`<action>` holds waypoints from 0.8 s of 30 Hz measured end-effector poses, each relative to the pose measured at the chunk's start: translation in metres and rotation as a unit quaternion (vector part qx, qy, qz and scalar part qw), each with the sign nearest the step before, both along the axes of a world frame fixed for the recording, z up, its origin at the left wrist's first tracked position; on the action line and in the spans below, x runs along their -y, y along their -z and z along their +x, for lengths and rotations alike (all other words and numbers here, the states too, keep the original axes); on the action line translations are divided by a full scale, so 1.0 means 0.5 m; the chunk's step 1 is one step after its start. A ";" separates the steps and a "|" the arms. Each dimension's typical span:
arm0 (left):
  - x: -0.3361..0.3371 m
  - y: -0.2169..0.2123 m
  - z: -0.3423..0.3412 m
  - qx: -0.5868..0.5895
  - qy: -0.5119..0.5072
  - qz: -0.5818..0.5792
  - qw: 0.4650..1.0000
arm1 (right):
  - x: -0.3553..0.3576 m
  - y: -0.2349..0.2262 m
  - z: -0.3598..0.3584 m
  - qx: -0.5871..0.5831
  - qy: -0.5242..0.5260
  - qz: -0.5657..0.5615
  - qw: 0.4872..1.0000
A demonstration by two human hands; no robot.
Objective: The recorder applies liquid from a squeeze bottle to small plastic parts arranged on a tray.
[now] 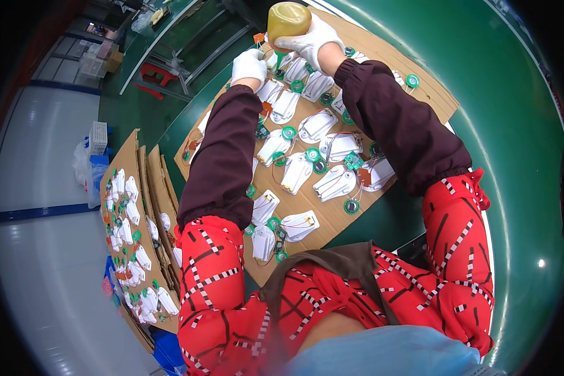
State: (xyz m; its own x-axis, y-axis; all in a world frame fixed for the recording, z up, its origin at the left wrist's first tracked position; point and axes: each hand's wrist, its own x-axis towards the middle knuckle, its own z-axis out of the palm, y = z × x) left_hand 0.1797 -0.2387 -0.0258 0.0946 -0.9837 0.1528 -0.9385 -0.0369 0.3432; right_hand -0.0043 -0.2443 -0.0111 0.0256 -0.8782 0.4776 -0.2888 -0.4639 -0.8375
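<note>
Green table, cardboard across it, white units on top. Your right hand has fingers wrapped round the bottle, above far units; left hand's fingers: can't tell. Finished versus remaining: unclear.

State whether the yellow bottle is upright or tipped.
Tipped: the right hand holds the yellow bottle with its green nozzle pointing down toward the cardboard.

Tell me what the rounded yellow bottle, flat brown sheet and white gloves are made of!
Rounded yellow bottle: probably glossy plastic; bright highlights, looks slightly see-through. Flat brown sheet: likely cardboard; dull, plain brown surface. White gloves: seemingly matte fabric, softly creased; knitted or woven, unclear.
</note>
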 end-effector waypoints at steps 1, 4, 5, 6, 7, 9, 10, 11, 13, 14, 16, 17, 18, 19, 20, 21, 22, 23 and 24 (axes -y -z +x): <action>0.001 0.000 -0.003 0.007 0.003 -0.010 1.000 | 0.000 -0.005 -0.013 0.018 -0.031 0.004 0.999; -0.003 -0.004 0.003 -0.008 -0.008 0.004 1.000 | -0.016 -0.046 -0.063 0.074 -0.118 0.118 0.983; -0.010 -0.009 0.015 -0.008 -0.014 0.003 1.000 | -0.075 -0.127 -0.081 0.160 -0.110 0.157 0.968; -0.013 -0.014 0.008 0.032 0.002 0.000 0.999 | -0.128 -0.194 -0.109 0.242 -0.093 0.193 0.946; -0.011 -0.019 -0.014 0.070 0.023 -0.004 0.997 | -0.122 -0.182 -0.136 0.314 -0.140 0.132 0.930; -0.012 -0.027 -0.011 0.114 0.033 -0.011 0.993 | -0.132 -0.181 -0.191 0.363 -0.152 0.098 0.914; -0.013 -0.027 -0.006 0.139 0.037 -0.014 0.989 | -0.151 -0.198 -0.221 0.341 -0.109 0.124 0.926; -0.010 -0.026 -0.007 0.163 0.046 -0.018 0.985 | -0.151 -0.191 -0.238 0.399 -0.128 0.058 0.906; -0.015 -0.026 -0.012 0.182 0.046 -0.015 0.982 | -0.153 -0.190 -0.275 0.463 -0.146 -0.028 0.874; -0.016 -0.030 -0.014 0.192 0.042 -0.008 0.980 | -0.146 -0.186 -0.306 0.465 -0.147 -0.038 0.872; -0.024 -0.034 -0.030 0.229 0.029 0.025 0.973 | -0.134 -0.183 -0.372 0.506 -0.263 -0.049 0.820; -0.026 -0.040 -0.046 0.243 0.035 0.032 0.969 | -0.137 -0.186 -0.400 0.519 -0.199 -0.065 0.829; -0.025 -0.045 -0.064 0.256 0.041 0.040 0.965 | -0.136 -0.191 -0.430 0.518 -0.197 -0.075 0.829; -0.030 -0.055 -0.066 0.290 0.043 0.058 0.954 | -0.139 -0.197 -0.446 0.550 -0.220 -0.081 0.802; -0.033 -0.059 -0.065 0.294 0.044 0.057 0.953 | -0.142 -0.201 -0.462 0.580 -0.241 -0.088 0.773; -0.034 -0.059 -0.062 0.320 0.046 0.070 0.944 | -0.146 -0.202 -0.478 0.591 -0.218 -0.086 0.772; -0.034 -0.069 -0.065 0.348 0.050 0.081 0.933 | -0.153 -0.207 -0.500 0.593 -0.215 -0.091 0.771; -0.033 -0.077 -0.069 0.365 0.044 0.096 0.925 | -0.160 -0.210 -0.523 0.603 -0.271 -0.100 0.744; -0.036 -0.082 -0.074 0.367 0.049 0.093 0.924 | -0.166 -0.212 -0.545 0.609 -0.325 -0.109 0.715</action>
State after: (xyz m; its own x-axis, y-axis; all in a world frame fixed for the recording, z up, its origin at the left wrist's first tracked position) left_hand 0.1428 -0.2208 0.0150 -0.0581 -0.9978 -0.0316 -0.9177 0.0658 -0.3919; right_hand -0.2767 -0.1611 0.0949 -0.1563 -0.7710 0.6173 0.9298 -0.3257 -0.1714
